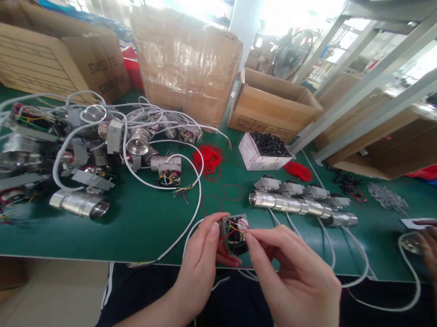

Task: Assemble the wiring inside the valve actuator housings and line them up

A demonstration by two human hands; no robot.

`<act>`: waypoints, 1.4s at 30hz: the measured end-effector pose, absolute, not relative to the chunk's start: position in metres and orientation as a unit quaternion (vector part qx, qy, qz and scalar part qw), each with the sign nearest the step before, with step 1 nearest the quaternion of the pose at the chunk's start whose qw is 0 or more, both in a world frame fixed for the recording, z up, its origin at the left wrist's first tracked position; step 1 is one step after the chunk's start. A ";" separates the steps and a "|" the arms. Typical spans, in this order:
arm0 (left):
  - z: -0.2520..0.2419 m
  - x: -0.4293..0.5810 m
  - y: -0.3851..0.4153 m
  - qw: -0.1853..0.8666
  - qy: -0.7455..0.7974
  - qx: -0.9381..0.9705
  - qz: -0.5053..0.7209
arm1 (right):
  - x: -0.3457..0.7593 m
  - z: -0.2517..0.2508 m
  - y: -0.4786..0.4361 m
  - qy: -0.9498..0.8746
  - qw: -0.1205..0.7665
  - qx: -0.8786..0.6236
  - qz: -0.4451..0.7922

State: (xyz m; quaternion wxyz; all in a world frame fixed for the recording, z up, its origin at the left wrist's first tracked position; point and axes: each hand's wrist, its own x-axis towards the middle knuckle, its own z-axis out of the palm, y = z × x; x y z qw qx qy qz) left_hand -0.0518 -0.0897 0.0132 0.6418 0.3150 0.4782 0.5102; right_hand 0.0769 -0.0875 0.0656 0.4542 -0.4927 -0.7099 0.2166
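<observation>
Left hand (199, 262) grips small grey open box of coloured wires (234, 235) over green table (144, 226) near edge. Right hand (294, 276) pinches its wiring, probably a red lead. Row of silver-barrelled units (301, 205) looks finished; tangled pile of wired units (75, 151) seemingly remains.

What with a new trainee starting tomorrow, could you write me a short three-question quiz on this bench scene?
1. True or false: the left hand holds the small open housing, whose coloured wires show inside.
2. Pick one: what fills the white box on the green mat? A) red rings B) small black parts C) grey screws
3. One word: does the tidy row of metal units lie to the left or the right of the housing?

Key: 1 true; 2 B; 3 right.
</observation>
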 end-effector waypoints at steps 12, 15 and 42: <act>0.005 -0.053 -0.089 0.643 0.481 0.327 0.498 | 0.075 0.037 -0.082 -0.682 0.426 -0.593 0.046; 0.006 -0.053 -0.087 0.636 0.483 0.335 0.500 | 0.077 0.033 -0.084 -0.682 0.415 -0.601 0.033; 0.014 -0.051 -0.082 0.621 0.511 0.351 0.479 | 0.108 0.037 -0.079 -0.661 0.390 -0.614 0.184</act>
